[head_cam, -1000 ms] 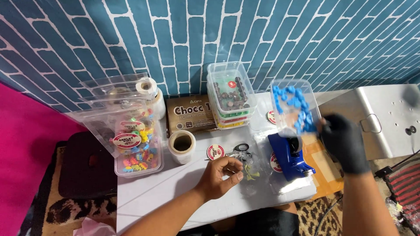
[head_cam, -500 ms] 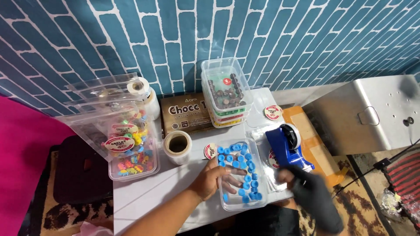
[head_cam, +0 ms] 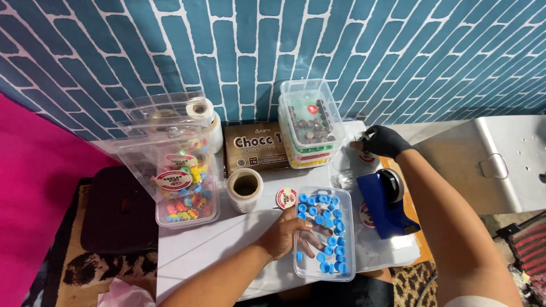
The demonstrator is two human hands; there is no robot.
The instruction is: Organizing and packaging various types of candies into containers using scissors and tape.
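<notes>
A clear rectangular tray full of small blue round pieces lies on the white table near its front edge. My left hand rests in the tray with its fingers spread over the blue pieces. My right hand, in a black glove, reaches to the back of the table beside a stack of clear lidded containers. Its fingertips are curled at some clear plastic and a round sticker there. Whether it grips anything is hidden.
A blue tape dispenser stands right of the tray. A tape roll, a brown box, a round sticker and a large clear box of colourful sweets fill the left. A metal case sits at right, a dark bag at left.
The tray of blue pieces came down from my raised right hand onto the table. My left hand moved into it, and my right hand swung to the back of the table.
</notes>
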